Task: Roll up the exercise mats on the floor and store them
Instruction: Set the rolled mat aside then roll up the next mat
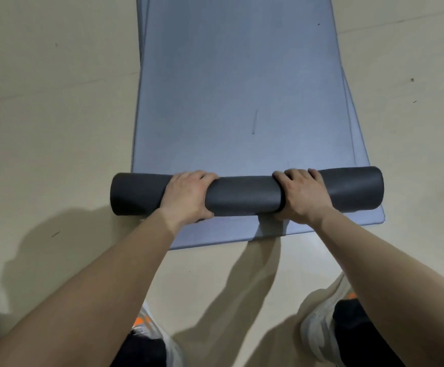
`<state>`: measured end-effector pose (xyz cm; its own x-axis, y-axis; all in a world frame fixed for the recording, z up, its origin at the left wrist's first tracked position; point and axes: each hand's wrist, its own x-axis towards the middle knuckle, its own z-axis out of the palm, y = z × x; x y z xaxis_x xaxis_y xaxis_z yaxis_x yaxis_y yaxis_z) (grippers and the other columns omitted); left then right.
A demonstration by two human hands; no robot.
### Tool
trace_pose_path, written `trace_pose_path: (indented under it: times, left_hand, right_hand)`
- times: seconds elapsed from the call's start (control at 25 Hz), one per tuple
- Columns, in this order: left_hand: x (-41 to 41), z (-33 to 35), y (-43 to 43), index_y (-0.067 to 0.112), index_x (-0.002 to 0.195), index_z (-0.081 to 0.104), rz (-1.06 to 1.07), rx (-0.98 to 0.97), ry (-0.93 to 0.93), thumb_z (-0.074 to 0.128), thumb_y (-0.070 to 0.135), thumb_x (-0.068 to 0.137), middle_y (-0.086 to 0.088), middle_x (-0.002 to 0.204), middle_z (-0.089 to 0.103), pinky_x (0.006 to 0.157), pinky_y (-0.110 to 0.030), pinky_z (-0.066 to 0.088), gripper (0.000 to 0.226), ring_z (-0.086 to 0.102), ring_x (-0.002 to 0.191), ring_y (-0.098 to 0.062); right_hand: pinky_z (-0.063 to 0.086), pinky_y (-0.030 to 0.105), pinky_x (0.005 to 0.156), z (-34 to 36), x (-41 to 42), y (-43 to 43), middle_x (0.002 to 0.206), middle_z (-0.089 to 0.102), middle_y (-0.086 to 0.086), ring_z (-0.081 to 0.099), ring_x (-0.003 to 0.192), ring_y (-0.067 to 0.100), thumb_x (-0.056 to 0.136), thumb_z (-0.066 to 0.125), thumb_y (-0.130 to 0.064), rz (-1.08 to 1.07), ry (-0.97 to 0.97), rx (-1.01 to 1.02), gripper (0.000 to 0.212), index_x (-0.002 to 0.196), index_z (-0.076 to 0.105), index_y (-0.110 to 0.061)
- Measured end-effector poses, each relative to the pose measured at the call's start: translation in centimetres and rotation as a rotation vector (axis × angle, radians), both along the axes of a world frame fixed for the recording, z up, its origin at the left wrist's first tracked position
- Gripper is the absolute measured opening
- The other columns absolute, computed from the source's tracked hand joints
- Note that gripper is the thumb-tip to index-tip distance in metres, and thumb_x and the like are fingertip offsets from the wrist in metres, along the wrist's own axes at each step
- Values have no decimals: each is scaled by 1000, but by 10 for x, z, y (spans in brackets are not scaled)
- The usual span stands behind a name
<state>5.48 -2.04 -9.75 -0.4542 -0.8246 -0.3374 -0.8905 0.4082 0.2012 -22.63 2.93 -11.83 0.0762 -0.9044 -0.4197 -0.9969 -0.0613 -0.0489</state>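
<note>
A blue-grey exercise mat (236, 88) stretches away from me across the floor. Its near end is wound into a dark grey roll (244, 193) lying crosswise. My left hand (188, 196) wraps over the roll left of its middle. My right hand (301, 194) wraps over it right of the middle, thumb tucked beneath. Under this mat lies a second blue mat (215, 234), flat, with its near edge and right side sticking out.
Pale beige floor (43, 115) surrounds the mats on both sides. My two feet in white shoes with orange marks, the left shoe (149, 329) and the right shoe (321, 321), stand just behind the mats' near edge.
</note>
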Motion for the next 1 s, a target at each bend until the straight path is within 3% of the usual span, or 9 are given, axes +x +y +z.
trace_pose_path:
  times: [0.2,0.36,0.44,0.56,0.68,0.76,0.84,0.92,1.0]
  left_hand:
    - [5,17,43,43,131,53,84,493,-20,91,41,54,14,119,63,71,-26,46,86,59,96,-13]
    - [3,26,22,42,141,51,141,657,-14,91,45,61,10,135,60,98,-36,46,89,56,115,-18]
    - [3,29,37,38,142,54,191,398,-20,85,51,72,6,142,58,108,-41,39,78,52,126,-24]
    - [3,14,100,22,135,61,251,-314,26,76,49,84,-6,141,59,107,-52,40,60,52,126,-35]
    - [2,-7,93,20,158,25,166,-201,-61,59,80,77,-9,165,25,123,-54,10,106,17,152,-39]
    - [0,-13,58,24,161,10,145,-103,-86,56,89,68,-4,169,12,124,-51,3,123,3,155,-35]
    - [0,-13,34,23,161,6,137,-87,-51,61,89,63,0,168,14,125,-49,4,130,4,155,-30]
    - [3,-19,22,19,161,10,55,-140,-53,69,83,61,1,166,23,124,-50,12,132,16,153,-30]
    - [7,-26,13,22,157,24,-47,-228,-78,76,75,58,2,158,36,119,-50,22,124,32,145,-32]
  right_hand:
    - [15,66,119,34,14,67,142,50,3,41,139,29,70,75,-59,-54,19,207,100,153,29,-30]
    - [-1,72,118,35,34,117,170,9,13,0,157,36,86,54,-76,-128,18,95,106,163,2,-27]
    - [-3,70,118,30,28,100,170,10,11,0,158,33,81,29,-91,-157,-86,148,105,163,5,-29]
    - [13,65,118,30,16,56,157,35,5,24,150,30,74,9,-90,-196,-142,75,104,155,30,-28]
    - [26,58,112,23,21,63,143,47,12,42,136,39,88,35,-75,-178,-160,-233,77,137,51,-19]
    - [7,60,119,9,20,76,157,34,18,29,148,43,83,62,-68,-65,-28,-273,90,151,35,-16]
    - [-4,61,120,0,13,62,166,19,17,13,154,41,68,85,-47,-18,75,-175,122,161,11,-18]
    - [5,60,119,-7,8,31,160,29,14,21,150,38,62,89,-34,-16,107,-196,123,158,13,-21]
    - [16,58,118,-8,4,1,148,42,9,36,139,34,59,88,-46,23,131,-204,116,153,23,-24]
